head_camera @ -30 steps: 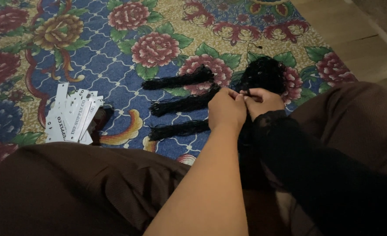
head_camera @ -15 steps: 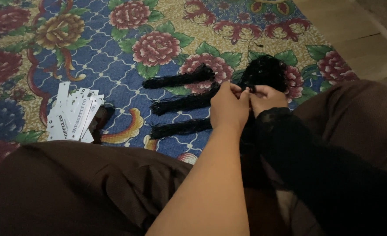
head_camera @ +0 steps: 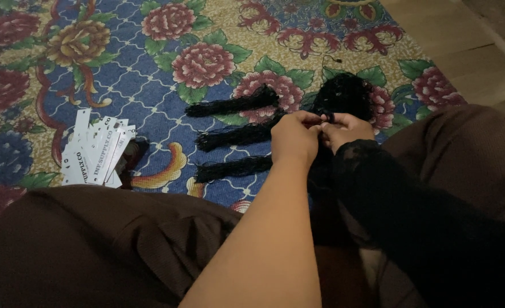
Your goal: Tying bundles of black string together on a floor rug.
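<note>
My left hand (head_camera: 293,137) and my right hand (head_camera: 345,128) meet over the rug, fingertips pinched together on a small bit of black netting (head_camera: 324,118). Just beyond the hands lies a heap of black net material (head_camera: 346,94). Three rolled black net bundles lie in a row to the left of my hands: a far one (head_camera: 232,105), a middle one (head_camera: 235,136) and a near one (head_camera: 232,167). A black lace sleeve (head_camera: 378,188) covers my right forearm; my left forearm is bare.
A fanned stack of white paper tags (head_camera: 95,151) lies on the flowered rug (head_camera: 149,74) at the left. My knees in brown cloth (head_camera: 92,245) fill the foreground. Bare tan floor (head_camera: 463,51) shows past the rug at the top right.
My hands stay together on the black netting, with only small finger movement. The bundles and tags have not moved.
</note>
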